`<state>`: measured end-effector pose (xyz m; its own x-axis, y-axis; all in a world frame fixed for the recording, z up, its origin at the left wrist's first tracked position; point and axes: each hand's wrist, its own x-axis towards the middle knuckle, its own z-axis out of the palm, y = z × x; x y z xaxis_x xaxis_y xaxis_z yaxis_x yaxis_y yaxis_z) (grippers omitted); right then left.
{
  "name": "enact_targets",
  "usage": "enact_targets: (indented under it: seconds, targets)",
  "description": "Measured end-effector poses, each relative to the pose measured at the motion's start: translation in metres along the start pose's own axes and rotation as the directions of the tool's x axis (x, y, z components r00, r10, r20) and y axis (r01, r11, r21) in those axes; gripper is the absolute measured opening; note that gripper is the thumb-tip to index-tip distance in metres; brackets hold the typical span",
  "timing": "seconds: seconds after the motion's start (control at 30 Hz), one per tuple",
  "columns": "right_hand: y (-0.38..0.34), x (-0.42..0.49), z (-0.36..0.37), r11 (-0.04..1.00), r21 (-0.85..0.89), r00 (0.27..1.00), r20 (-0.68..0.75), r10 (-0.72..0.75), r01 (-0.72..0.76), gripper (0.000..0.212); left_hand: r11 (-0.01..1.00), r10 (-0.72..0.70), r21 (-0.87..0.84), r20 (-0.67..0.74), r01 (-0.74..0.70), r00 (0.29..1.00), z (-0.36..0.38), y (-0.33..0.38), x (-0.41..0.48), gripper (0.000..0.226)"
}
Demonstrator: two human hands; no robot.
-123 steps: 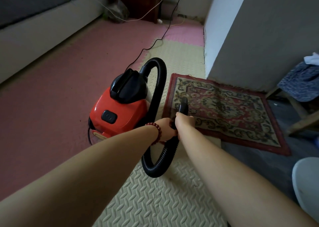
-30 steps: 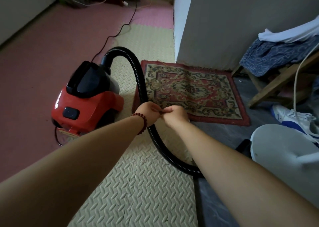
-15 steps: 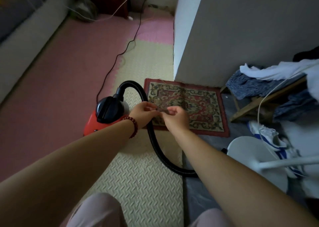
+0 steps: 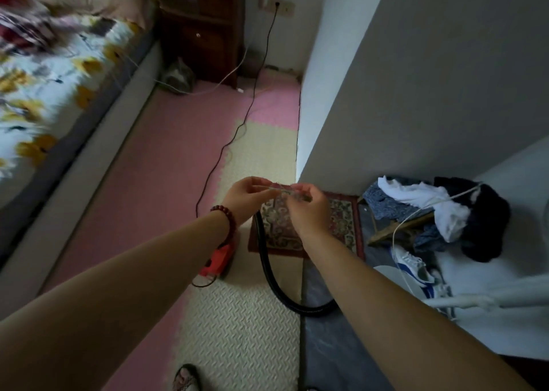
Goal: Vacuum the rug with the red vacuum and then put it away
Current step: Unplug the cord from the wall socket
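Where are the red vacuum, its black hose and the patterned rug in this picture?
red vacuum [image 4: 218, 261]: head view, on its red body.
black hose [image 4: 269, 274]: head view, stretch just below the rug.
patterned rug [image 4: 341, 216]: head view, right patterned part.

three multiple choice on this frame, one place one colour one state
1. The patterned rug lies: A at the foot of the grey wall; B under the bed; C on the chair.
2. The vacuum hose is: A red; B black; C white.
3. The power cord is: A coiled on the vacuum; B held in a hand; C plugged into the wall socket.
1 A, it lies along the wall's base. 2 B, its ribbed loop is black. 3 C, it runs up to the socket.
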<state>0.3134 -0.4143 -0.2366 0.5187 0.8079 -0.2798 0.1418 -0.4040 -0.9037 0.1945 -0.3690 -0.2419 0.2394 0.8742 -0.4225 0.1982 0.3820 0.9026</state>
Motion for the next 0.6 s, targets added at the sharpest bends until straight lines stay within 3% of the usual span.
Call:
enact_targets:
  seconds: [0.1,0.3,0.6]
  targets:
    - [-0.042,-0.025,-0.006,0.997,0.081,1.000,0.022,0.001,-0.003,0.012,0.999,0.043,-0.033,0.040,-0.042,0.998,-0.014,0.044,-0.027,0.011]
    - [-0.103,-0.074,-0.018,0.981,0.167,0.995,-0.037,-0.092,0.097,0.018,0.996,0.073,-0.055,0.091,-0.068,0.993,-0.035,0.103,-0.084,0.021]
    - [-0.127,-0.112,-0.048,0.954,0.258,0.988,-0.043,-0.146,0.152,0.018,0.986,0.118,-0.126,0.074,-0.108,0.990,-0.032,0.126,-0.142,0.008]
